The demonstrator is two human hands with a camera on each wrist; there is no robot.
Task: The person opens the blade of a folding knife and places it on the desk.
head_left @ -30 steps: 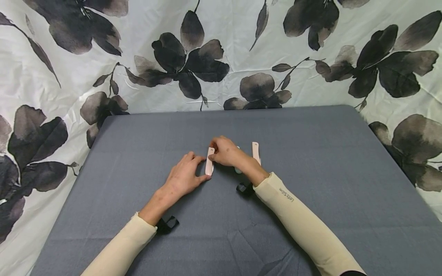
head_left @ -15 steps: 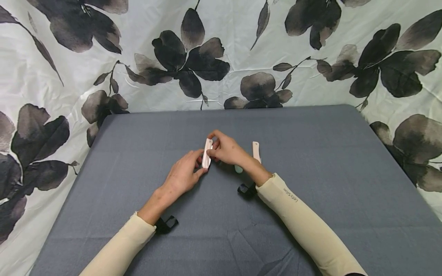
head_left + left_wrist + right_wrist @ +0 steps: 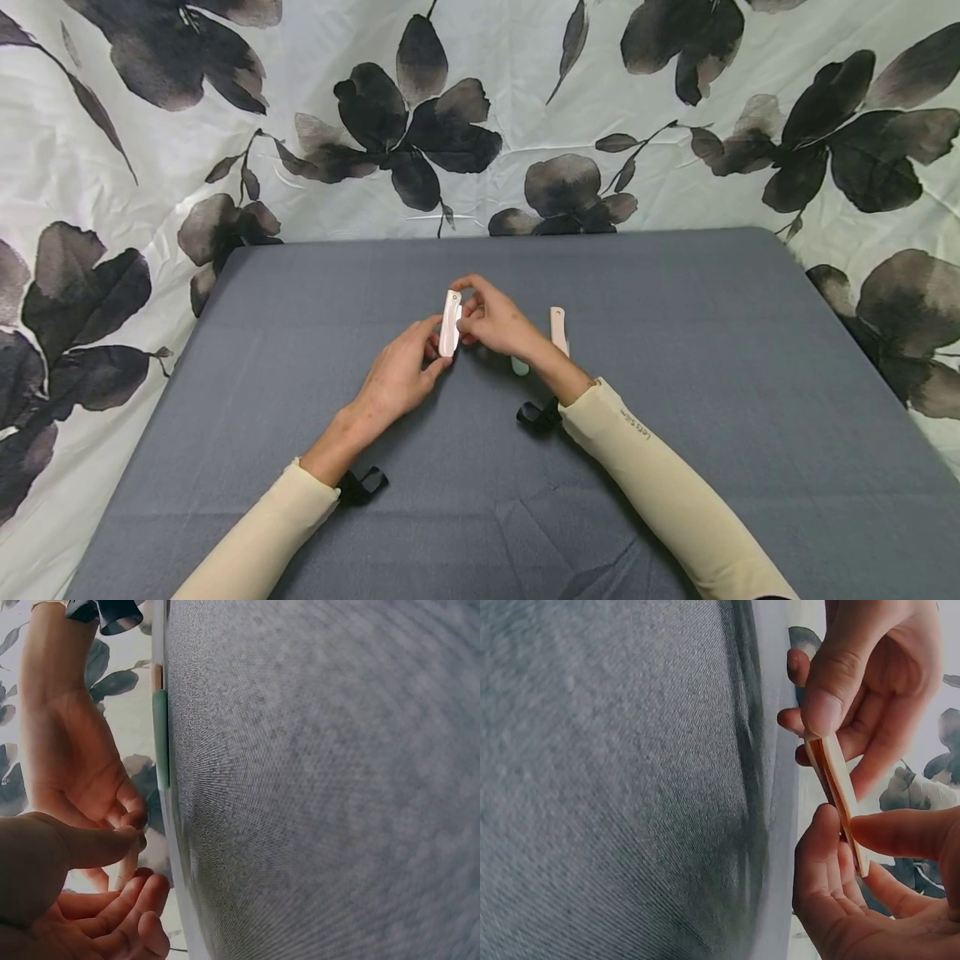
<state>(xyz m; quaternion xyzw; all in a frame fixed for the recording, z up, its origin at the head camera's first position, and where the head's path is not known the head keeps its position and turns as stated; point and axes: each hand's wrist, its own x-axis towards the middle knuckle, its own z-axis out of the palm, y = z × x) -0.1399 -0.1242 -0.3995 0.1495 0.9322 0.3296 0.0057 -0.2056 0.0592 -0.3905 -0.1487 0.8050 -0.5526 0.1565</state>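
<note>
A slim pale pink folding razor (image 3: 449, 327), with a small rivet near its far end, is held between both hands above the table. My left hand (image 3: 397, 371) pinches its near end, thumb on the lower tip. With thumb and fingers, my right hand (image 3: 495, 319) grips it from the right side near the far end. In the right wrist view, the razor (image 3: 836, 795) shows a long brownish slot along its edge. The left wrist view has both hands in it, but the razor is mostly hidden there by fingers.
To the right, a second pink razor (image 3: 557, 327) and a pale green one (image 3: 519, 367) lie on the grey cloth-covered table (image 3: 300, 292), partly hidden by the right forearm. A white floral curtain (image 3: 517, 75) hangs behind the table. Black straps (image 3: 363, 486) sit at both wrists.
Both hands have lifted the razor slightly up and away toward the table's far side, and it tilts a little more. The razors on the table have not moved.
</note>
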